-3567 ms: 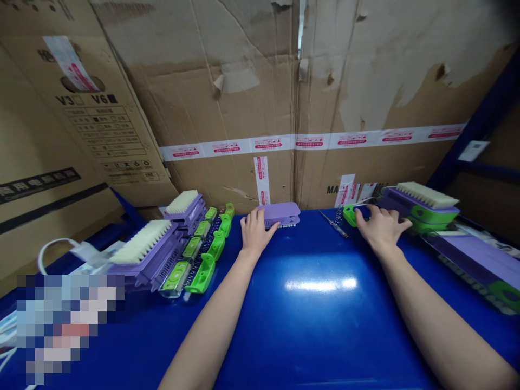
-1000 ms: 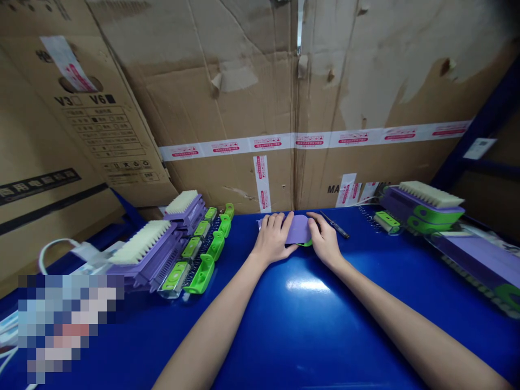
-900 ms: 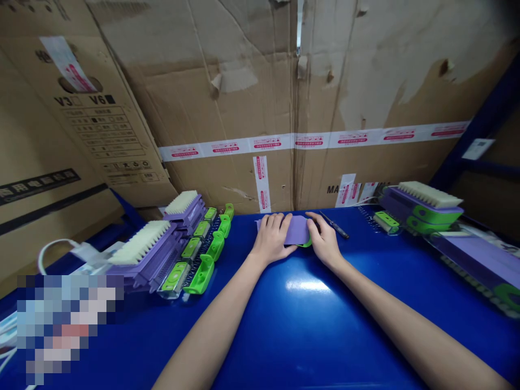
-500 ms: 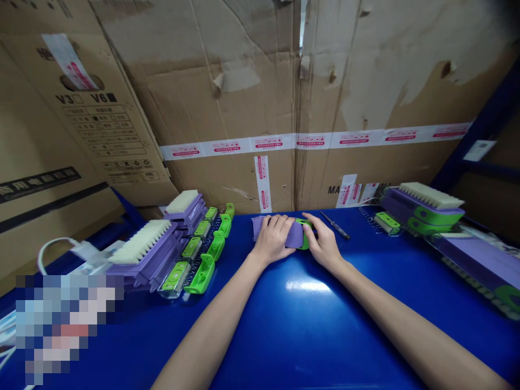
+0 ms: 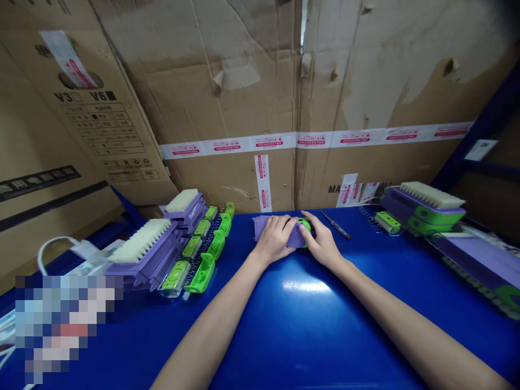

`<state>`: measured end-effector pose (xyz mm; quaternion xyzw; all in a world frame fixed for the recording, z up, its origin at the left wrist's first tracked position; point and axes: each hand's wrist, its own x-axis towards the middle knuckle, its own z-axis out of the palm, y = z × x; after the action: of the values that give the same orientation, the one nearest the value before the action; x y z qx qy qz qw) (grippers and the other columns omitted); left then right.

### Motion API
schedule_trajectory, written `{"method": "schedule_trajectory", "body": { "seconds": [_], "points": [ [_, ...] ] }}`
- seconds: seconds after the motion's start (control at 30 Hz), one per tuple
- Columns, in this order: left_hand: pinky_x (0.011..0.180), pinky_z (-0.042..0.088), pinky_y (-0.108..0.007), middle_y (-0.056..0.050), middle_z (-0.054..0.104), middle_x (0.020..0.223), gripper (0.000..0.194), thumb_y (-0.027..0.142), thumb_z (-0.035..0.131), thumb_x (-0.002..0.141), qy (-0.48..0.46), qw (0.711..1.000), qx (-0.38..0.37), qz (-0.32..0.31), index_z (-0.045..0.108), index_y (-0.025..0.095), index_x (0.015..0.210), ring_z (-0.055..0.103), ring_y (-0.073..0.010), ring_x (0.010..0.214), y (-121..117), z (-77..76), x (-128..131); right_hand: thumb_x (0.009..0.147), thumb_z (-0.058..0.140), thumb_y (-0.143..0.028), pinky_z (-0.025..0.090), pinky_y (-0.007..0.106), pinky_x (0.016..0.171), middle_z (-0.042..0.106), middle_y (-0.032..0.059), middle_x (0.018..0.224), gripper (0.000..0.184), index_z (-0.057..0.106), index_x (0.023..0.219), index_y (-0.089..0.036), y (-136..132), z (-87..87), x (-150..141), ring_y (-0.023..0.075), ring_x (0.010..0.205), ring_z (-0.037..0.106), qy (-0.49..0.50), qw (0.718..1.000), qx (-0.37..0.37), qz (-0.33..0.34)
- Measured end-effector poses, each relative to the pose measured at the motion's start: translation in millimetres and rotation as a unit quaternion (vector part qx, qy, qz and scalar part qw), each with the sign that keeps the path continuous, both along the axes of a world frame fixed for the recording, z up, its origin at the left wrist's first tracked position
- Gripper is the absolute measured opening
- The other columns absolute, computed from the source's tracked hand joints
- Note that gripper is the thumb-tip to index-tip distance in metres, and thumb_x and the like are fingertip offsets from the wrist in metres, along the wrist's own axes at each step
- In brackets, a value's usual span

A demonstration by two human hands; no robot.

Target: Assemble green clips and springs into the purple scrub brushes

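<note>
My left hand (image 5: 276, 238) lies over a purple plastic brush body (image 5: 296, 239), closed round it with the fingers bent across its top. At the body's right end is a bright green end piece (image 5: 304, 222). My right hand (image 5: 324, 241) grips that end, its thumb pressed on the purple top edge and the fingers behind the green part. Both palms hide much of the body, and its underside is out of sight. Just right of my right hand, a thin dark screwdriver (image 5: 335, 225) lies on the blue table (image 5: 260, 330).
To the left stand purple brushes with white bristles (image 5: 142, 241), beside rows of green caps (image 5: 202, 273), green-topped clear parts (image 5: 175, 278) and springs. On the right are more purple-green brushes (image 5: 426, 203). Cardboard (image 5: 227, 108) walls the back. A white cable (image 5: 52, 241) runs at left.
My right thumb has shifted left onto the purple body, and the green end piece now shows less, sitting closer against the body. My left hand stays almost in place.
</note>
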<state>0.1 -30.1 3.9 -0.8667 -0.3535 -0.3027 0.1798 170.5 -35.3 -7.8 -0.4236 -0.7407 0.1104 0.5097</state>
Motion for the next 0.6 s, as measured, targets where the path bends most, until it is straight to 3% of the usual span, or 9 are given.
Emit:
{"method": "schedule_trajectory", "body": {
  "seconds": [0.23,0.6],
  "points": [
    [0.083,0.042,-0.040,-0.015,0.057,0.109,0.051,0.037,0.061,0.071,-0.035,0.999,0.013,0.001,0.052,0.011,0.115,0.053,-0.0290,0.098,3.2,0.9,0.5,0.088,0.046,-0.042,0.043,0.041,0.098,0.056,0.0121,0.125,0.047,0.048,0.128,-0.017,0.7,-1.9,-1.5,0.0238,0.114,0.054,0.003,1.000,-0.018,0.010],
    [0.089,0.036,-0.044,-0.014,0.058,0.109,0.057,0.041,0.062,0.068,-0.002,0.999,0.004,0.047,0.052,0.013,0.117,0.053,-0.0294,0.101,0.4,3.7,-0.7,0.091,0.043,-0.040,0.043,0.040,0.096,0.062,0.0101,0.115,0.039,0.058,0.120,-0.019,1.6,1.2,-3.3,0.0216,0.107,0.057,0.024,0.998,-0.028,0.042]
  ]
}}
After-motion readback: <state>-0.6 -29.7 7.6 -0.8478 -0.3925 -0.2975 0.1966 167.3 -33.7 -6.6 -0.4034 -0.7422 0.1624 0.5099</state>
